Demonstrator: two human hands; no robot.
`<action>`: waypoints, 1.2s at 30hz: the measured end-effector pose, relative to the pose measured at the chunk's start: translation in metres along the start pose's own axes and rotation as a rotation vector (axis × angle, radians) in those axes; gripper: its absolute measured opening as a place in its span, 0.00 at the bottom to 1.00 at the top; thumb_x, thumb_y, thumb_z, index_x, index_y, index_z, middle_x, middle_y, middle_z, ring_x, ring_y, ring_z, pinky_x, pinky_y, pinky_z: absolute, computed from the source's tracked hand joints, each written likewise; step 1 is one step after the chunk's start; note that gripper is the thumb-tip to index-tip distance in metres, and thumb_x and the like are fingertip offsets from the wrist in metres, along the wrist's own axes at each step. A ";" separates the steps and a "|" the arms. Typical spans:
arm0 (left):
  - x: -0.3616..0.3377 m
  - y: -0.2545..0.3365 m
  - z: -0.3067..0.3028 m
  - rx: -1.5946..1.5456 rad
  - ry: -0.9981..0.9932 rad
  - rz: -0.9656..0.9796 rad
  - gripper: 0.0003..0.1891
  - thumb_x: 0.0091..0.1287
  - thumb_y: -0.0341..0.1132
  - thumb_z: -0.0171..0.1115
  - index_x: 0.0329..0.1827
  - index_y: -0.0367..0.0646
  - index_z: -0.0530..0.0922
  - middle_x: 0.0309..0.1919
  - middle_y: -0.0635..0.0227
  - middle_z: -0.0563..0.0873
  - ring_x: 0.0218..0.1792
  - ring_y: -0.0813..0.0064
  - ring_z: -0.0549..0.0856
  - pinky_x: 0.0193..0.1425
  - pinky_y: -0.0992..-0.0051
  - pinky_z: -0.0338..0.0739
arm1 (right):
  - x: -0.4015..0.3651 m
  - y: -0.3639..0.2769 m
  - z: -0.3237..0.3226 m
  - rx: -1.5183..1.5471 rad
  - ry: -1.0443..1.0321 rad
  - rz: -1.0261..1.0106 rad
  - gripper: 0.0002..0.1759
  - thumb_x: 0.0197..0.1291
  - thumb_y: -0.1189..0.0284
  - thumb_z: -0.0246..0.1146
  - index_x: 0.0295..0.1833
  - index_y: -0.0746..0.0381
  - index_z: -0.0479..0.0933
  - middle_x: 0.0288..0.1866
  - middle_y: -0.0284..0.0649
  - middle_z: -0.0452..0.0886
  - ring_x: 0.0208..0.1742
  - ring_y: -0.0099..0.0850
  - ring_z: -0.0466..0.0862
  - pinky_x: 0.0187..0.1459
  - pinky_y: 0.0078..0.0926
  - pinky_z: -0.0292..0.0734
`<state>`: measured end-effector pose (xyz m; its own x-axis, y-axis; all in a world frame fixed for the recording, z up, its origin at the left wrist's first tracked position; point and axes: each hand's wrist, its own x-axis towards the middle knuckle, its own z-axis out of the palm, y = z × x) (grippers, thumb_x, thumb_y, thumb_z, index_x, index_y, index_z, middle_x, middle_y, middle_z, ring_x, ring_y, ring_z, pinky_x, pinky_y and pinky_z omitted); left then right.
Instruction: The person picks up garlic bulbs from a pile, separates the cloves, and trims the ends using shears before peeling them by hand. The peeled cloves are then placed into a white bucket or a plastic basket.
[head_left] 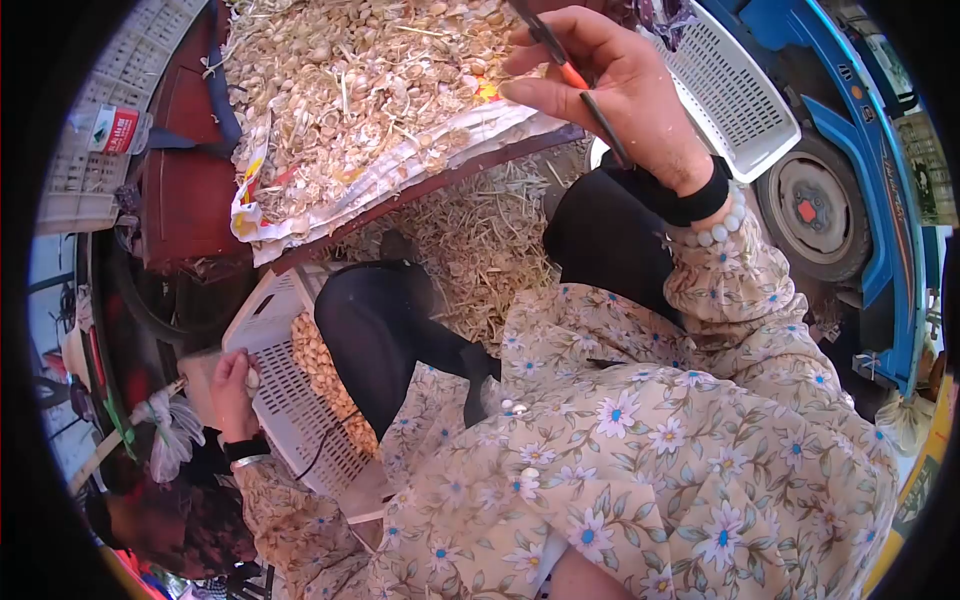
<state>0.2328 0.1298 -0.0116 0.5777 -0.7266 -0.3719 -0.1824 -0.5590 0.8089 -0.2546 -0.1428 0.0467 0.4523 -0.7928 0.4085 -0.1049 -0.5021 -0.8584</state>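
Note:
My right hand (625,85) is raised at the near right corner of the heaped table, fingers curled around a slim black tool (572,76) with an orange section. Its exact kind does not show. My left hand (234,392) is low on the left, at the outer side of a white plastic crate (275,300). Between its closed fingers is a small pale piece (252,379) that looks like garlic. Many yellowish garlic pieces (330,385) lie in the crate beside my leg. Garlic with dry stalks and loose skins (370,75) covers the table in front of me.
A printed white sack (400,165) lines the table's near edge. Dry stalks (490,240) litter the ground between my knees. Another white basket (725,85) stands at the right, near a blue vehicle's wheel (812,210). A clear plastic bag (170,430) hangs at the left.

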 end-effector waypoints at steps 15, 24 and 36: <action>0.162 0.138 0.221 0.512 -0.015 0.600 0.13 0.58 0.32 0.62 0.44 0.36 0.80 0.34 0.59 0.85 0.34 0.69 0.83 0.41 0.72 0.77 | 0.048 0.081 0.061 0.541 -0.072 0.252 0.21 0.55 0.65 0.68 0.49 0.67 0.74 0.40 0.36 0.80 0.44 0.22 0.78 0.47 0.20 0.74; 0.157 0.139 0.230 0.963 0.138 0.617 0.14 0.52 0.36 0.65 0.39 0.38 0.80 0.33 0.50 0.83 0.37 0.53 0.82 0.44 0.62 0.75 | 0.050 0.090 0.079 0.441 -0.056 0.144 0.19 0.52 0.63 0.69 0.40 0.66 0.76 0.26 0.31 0.74 0.29 0.19 0.71 0.32 0.21 0.68; 0.127 0.143 0.226 -0.285 -0.100 0.259 0.11 0.65 0.31 0.58 0.48 0.36 0.76 0.30 0.69 0.81 0.23 0.86 0.75 0.22 0.87 0.67 | 0.044 0.083 0.083 0.227 -0.154 0.166 0.20 0.53 0.61 0.69 0.42 0.65 0.75 0.25 0.33 0.73 0.29 0.21 0.70 0.33 0.22 0.69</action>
<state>0.0998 -0.1325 -0.0463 0.4582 -0.8725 -0.1698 -0.0755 -0.2285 0.9706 -0.1703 -0.1908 -0.0325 0.5762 -0.7871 0.2200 0.0036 -0.2667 -0.9638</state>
